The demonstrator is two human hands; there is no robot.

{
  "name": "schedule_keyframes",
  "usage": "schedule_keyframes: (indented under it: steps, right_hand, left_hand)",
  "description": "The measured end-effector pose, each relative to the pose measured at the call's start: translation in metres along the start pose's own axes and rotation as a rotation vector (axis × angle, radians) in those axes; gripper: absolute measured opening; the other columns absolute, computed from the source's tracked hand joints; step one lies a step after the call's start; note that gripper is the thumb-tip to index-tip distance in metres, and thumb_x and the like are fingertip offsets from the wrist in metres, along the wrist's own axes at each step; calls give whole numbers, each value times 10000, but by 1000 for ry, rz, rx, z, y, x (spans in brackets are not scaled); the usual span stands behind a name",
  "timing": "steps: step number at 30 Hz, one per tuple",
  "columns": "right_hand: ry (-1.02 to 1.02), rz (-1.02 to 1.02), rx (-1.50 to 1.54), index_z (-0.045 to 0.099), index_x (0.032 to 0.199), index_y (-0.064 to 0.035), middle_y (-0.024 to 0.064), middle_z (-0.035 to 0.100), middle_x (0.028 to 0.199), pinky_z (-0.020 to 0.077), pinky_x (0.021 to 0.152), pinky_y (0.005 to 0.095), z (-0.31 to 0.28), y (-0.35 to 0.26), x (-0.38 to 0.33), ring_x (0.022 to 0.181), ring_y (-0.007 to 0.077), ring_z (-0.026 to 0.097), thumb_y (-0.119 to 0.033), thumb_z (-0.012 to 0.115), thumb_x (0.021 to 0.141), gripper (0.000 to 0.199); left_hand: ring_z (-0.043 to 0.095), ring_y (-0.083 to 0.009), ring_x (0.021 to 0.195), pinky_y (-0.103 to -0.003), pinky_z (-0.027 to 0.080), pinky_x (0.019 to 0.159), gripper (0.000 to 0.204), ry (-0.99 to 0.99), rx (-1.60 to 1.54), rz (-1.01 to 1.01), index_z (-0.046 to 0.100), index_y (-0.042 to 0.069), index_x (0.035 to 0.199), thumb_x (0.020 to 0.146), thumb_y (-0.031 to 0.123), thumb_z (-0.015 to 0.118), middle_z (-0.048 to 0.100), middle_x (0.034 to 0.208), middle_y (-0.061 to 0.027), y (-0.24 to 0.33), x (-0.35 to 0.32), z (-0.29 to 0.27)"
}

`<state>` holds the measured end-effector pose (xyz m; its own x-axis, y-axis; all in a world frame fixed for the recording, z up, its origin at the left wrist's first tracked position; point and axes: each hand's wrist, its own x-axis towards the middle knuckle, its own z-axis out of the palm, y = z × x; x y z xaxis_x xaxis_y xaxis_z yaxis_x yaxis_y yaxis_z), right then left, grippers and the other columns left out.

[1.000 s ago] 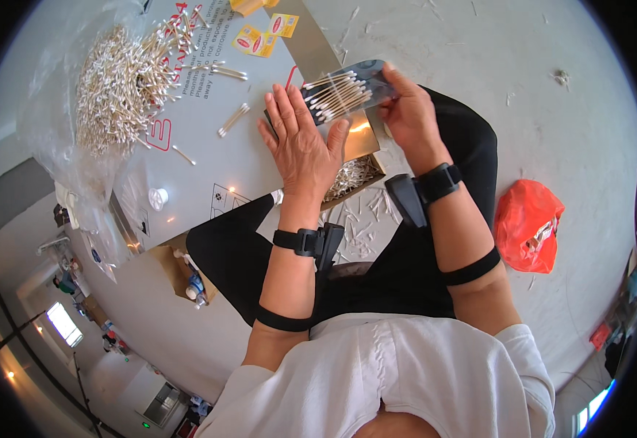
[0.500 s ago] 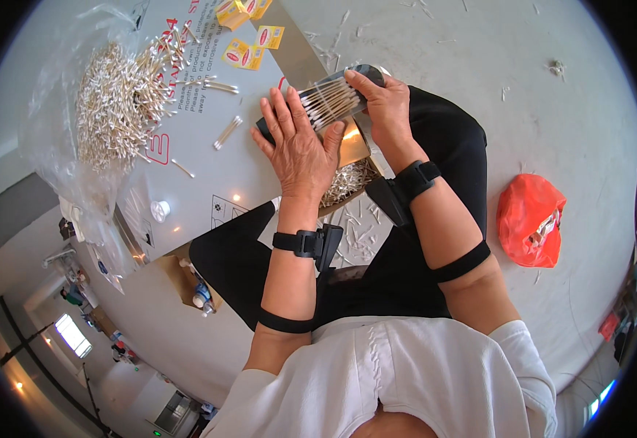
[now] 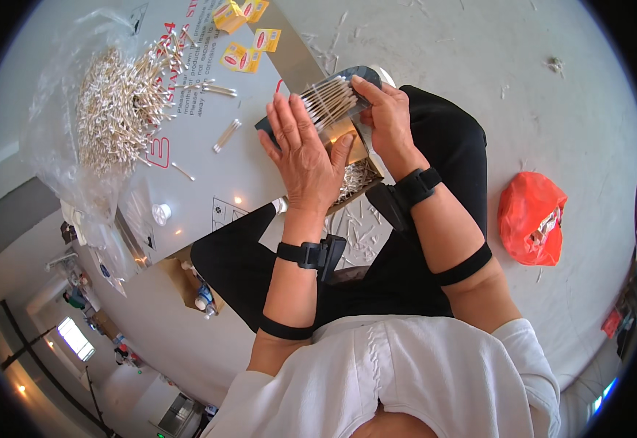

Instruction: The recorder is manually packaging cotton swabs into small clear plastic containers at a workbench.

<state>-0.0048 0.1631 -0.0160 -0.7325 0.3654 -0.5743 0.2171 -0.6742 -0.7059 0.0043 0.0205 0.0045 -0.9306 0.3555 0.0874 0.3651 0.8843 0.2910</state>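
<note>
Since half a second ago, not much has shifted: both hands are kept at the bundle of cotton swabs (image 3: 327, 101), just above the small open box (image 3: 355, 175). Left hand (image 3: 305, 157) is held flat, fingers spread wide, palm pressed against the bundle's side. Right hand (image 3: 384, 117) is curled round the bundle's far end. Four yellow packets (image 3: 244, 56) can be counted, plus one big loose swab pile (image 3: 117, 109) and one orange bag (image 3: 531, 217).

so it's a low grey board (image 3: 209, 182) sitting on the concrete floor (image 3: 552, 131), with a big swab pile (image 3: 117, 109) on clear plastic (image 3: 55, 124), some loose swabs (image 3: 227, 135) and yellow packets (image 3: 242, 55), plus an orange bag (image 3: 530, 215) on the floor.
</note>
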Motion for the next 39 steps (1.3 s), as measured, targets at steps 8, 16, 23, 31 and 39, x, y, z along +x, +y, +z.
schedule_keyframes:
  steps: [8, 16, 23, 31, 39]
  right_hand:
    - [32, -42, -25, 715, 834, -33, -24, 586, 666, 348, 486, 251, 0, 2, -2, 536, 66, 445, -202, 698, 887, 178]
    - [34, 20, 4, 659, 779, -45, -12, 555, 675, 393, 506, 232, -7, 8, 5, 549, 70, 452, -232, 724, 888, 225]
    - [20, 41, 54, 671, 768, -42, -7, 572, 664, 386, 497, 263, -4, 5, 1, 549, 87, 469, -200, 747, 847, 192]
    - [13, 14, 21, 682, 778, -46, -11, 581, 669, 397, 501, 260, -4, 3, -1, 550, 86, 477, -183, 764, 837, 170]
    - [3, 5, 11, 672, 745, -50, -15, 564, 641, 391, 494, 253, -8, 10, 6, 543, 83, 473, -175, 774, 829, 182]
  left_hand:
    - [221, -317, 1481, -595, 100, 1168, 843, -108, 53, 281, 273, 108, 1541, 911, 628, 480, 239, 1604, -142, 0, 20, 2]
    - [223, -300, 1482, -599, 94, 1167, 790, -161, 44, 420, 306, 174, 1538, 912, 629, 463, 259, 1604, -91, -12, 25, -3]
    - [158, -362, 1489, -554, 67, 1178, 838, -90, -171, 298, 195, 70, 1556, 962, 631, 382, 162, 1612, -200, -15, 18, -5]
    - [80, -427, 1486, -597, 71, 1161, 946, -86, 85, -13, 131, -56, 1521, 948, 643, 410, 99, 1589, -286, -11, -19, 1]
    - [87, -411, 1489, -629, 76, 1145, 897, -24, 54, 54, 156, -12, 1536, 952, 601, 450, 102, 1605, -245, 3, -21, -1]
